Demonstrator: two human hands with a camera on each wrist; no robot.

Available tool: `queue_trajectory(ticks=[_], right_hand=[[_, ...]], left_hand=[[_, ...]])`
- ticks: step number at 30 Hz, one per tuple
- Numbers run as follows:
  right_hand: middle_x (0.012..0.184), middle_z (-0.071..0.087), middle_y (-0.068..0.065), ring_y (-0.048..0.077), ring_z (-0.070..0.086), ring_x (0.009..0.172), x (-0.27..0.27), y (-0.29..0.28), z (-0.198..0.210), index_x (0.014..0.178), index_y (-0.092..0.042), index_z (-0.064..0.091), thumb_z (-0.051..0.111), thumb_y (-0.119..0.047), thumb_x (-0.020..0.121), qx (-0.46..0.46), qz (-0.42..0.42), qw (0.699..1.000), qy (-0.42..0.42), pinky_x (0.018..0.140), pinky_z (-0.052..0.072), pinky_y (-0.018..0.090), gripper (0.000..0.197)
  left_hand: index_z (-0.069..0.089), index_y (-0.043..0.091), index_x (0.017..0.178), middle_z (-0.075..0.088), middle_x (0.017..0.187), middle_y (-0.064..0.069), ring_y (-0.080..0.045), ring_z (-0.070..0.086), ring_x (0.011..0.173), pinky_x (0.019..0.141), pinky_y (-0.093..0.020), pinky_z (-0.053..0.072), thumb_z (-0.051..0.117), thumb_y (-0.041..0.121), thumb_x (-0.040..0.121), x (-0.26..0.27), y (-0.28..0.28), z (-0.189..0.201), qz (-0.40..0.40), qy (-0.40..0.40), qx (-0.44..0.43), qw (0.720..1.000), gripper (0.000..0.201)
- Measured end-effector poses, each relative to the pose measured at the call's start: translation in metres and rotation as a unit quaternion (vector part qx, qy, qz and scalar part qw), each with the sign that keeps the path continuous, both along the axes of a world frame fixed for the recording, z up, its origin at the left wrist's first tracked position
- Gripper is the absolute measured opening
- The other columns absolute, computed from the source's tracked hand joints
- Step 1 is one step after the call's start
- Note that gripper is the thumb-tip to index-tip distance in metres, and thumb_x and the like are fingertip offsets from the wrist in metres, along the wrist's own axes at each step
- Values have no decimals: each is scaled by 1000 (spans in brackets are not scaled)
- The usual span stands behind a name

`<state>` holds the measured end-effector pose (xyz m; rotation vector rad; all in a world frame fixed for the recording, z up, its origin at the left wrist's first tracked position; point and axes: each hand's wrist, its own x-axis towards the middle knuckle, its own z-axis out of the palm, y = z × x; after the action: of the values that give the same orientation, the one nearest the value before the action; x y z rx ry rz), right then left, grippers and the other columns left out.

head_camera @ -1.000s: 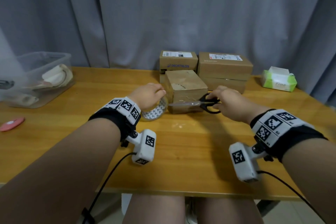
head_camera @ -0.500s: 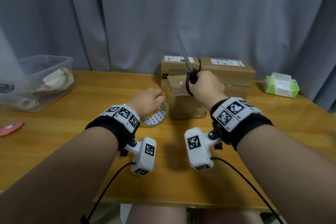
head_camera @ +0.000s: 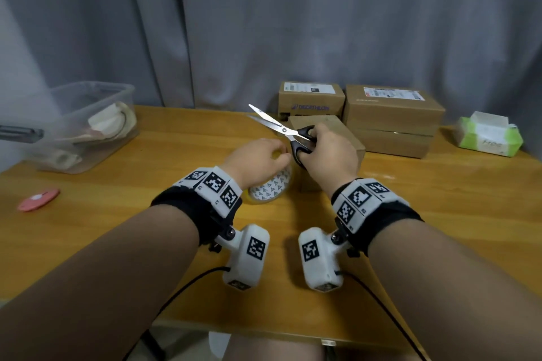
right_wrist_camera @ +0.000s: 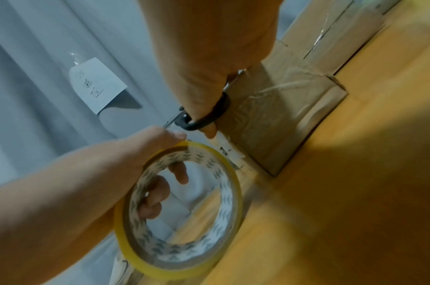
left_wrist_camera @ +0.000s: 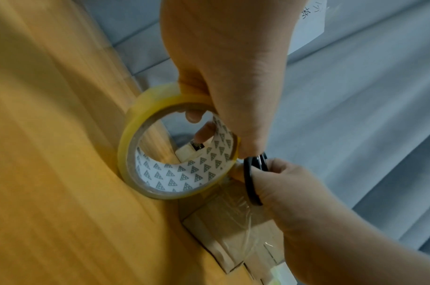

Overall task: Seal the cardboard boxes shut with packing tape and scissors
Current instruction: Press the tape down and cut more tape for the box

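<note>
A: The head view is evenly lit and fairly dim, soft light from above; the table (head_camera: 88,228) carries only faint shadows under the forearms, and its far edge bows from the wide lens.

B: Sharp, though?

A: Mostly. The curtain (head_camera: 322,23) is smooth and slightly noisy. Both wrist views are softer: the tabletop (left_wrist_camera: 50,154) smears into streaks toward the left edge, and a broad dark shadow covers the wood at the lower right (right_wrist_camera: 355,212).

B: Any glare?

A: Small glints on the clear tape across the box (right_wrist_camera: 282,92).
</note>
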<state>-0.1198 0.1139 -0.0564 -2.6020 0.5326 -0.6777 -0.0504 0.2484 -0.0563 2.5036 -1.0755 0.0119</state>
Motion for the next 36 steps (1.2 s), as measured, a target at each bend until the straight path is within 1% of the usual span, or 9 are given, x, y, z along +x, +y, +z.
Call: queue_trajectory(ticks=[3,6,12,17,21,25,31,34,36], right_hand=[[99,69,2,25,62,95,-2,-7,-2,113,-19,59,67,-33,83,15,14,1000,-14,85,50,41,34],[102,69,2,24,62,95,-6,-14,-3,115,-19,59,68,-31,82,26,22,999,-16,78,51,36,37],[109,67,1,20,61,100,-9,-19,0,119,-16,58,69,-26,83,36,36,999,-17,81,50,33,38],[105,68,2,22,61,98,-9,-19,-6,115,-16,59,70,-25,82,45,39,998,-31,84,51,37,36],[102,67,0,26,59,97,-7,-19,-13,110,-18,56,70,-31,81,-27,44,998,-32,85,45,35,35],[97,64,-3,24,56,95,-6,-19,-13,103,-22,51,71,-34,79,-66,38,997,-27,86,39,35,34],[101,68,3,26,63,95,-2,-21,-13,111,-17,55,68,-29,82,0,41,996,-76,87,49,41,34],[105,67,-1,19,63,97,-1,-29,-6,113,-18,54,67,-31,85,69,33,992,-98,79,51,32,33],[103,65,-6,15,62,96,-2,-33,-5,108,-21,54,68,-34,84,82,38,992,-93,78,50,30,30]], left_hand=[[61,17,118,66,107,-5,-18,59,92,78,-31,47,46,46,94,-1,-1,4,-21,-11,30,999,40],[61,19,119,65,109,-2,-15,56,94,80,-29,45,46,47,94,-3,3,8,-19,-9,41,999,41],[67,24,111,68,97,2,-15,61,89,80,-33,50,49,48,92,-11,11,20,-24,21,123,992,36],[67,18,112,66,104,-1,-18,58,96,83,-32,49,48,40,95,-14,5,23,-14,41,119,992,34],[69,3,91,65,86,-10,-23,59,82,72,-31,48,52,30,91,-7,-1,23,33,83,47,995,33],[45,6,57,38,52,-5,-17,37,49,48,-26,30,51,20,91,-7,-13,22,69,97,22,993,37],[59,6,69,41,51,-4,-16,40,47,47,-23,34,56,19,88,-4,-18,17,76,125,-2,989,24],[65,2,77,46,51,-5,-14,41,39,37,-15,34,57,24,89,-4,-18,18,91,161,-32,982,27],[70,-5,87,53,56,-6,-15,46,43,48,-20,42,60,28,89,-2,-21,22,90,169,-35,981,34]])
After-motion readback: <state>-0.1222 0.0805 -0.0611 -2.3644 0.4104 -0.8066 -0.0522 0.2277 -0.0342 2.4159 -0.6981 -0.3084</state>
